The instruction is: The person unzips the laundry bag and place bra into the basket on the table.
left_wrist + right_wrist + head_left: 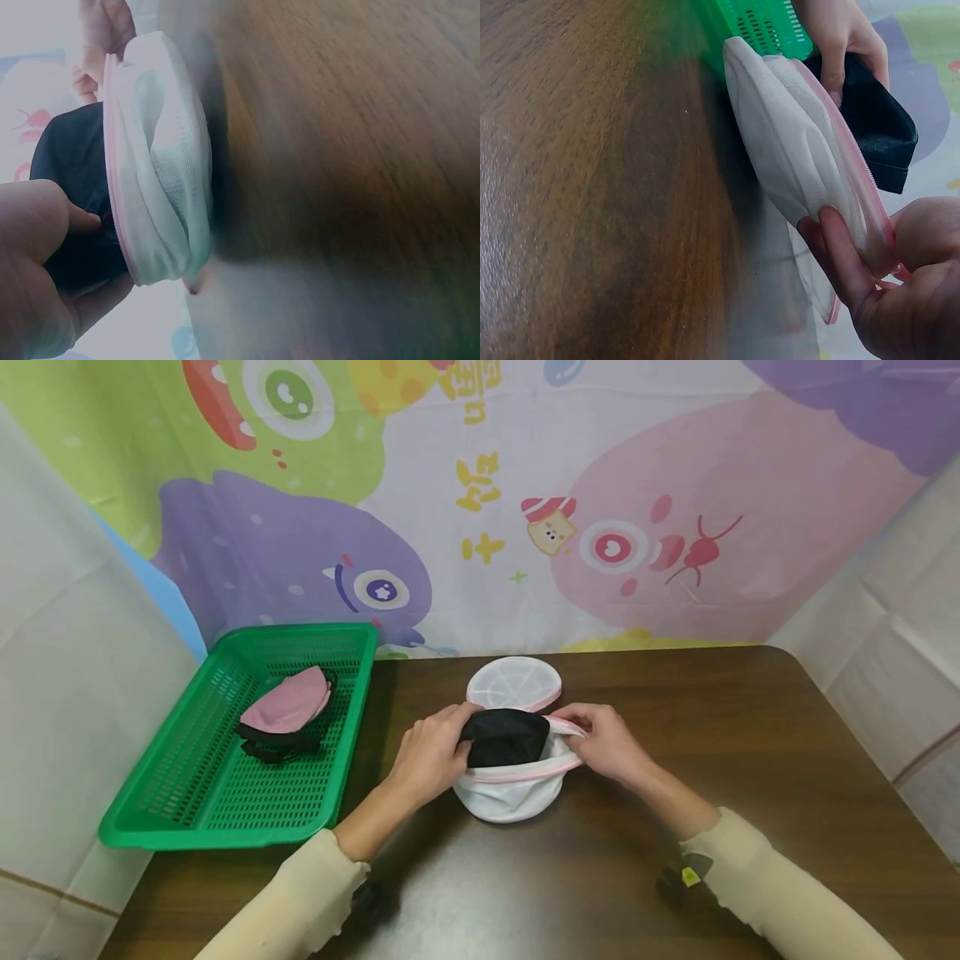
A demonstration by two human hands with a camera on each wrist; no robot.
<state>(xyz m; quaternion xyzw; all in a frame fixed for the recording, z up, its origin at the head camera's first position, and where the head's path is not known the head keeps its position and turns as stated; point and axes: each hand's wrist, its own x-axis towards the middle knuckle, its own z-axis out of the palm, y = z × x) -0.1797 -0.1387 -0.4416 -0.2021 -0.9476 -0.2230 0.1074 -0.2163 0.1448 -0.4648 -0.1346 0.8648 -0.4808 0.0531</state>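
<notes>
A white mesh laundry bag (510,797) with a pink zipper edge stands on the table, its round lid (513,683) tipped back behind it. My left hand (433,752) pinches a folded black cloth item (506,739) between thumb and fingers. The lower part of this cloth sits within the bag's mouth, hidden by the rim; its exact kind cannot be told. On the other side, my right hand (606,743) grips the bag's pink rim. In the right wrist view, the right fingers (844,251) lie against the mesh outside, with the thumb at the zipper side.
At the left, a green perforated plastic basket (352,727) holds a pink cloth item (288,702) with black edging and dark straps. A cartoon-printed curtain (480,585) hangs behind the brown wooden table (720,727). Pale coverings flank both sides.
</notes>
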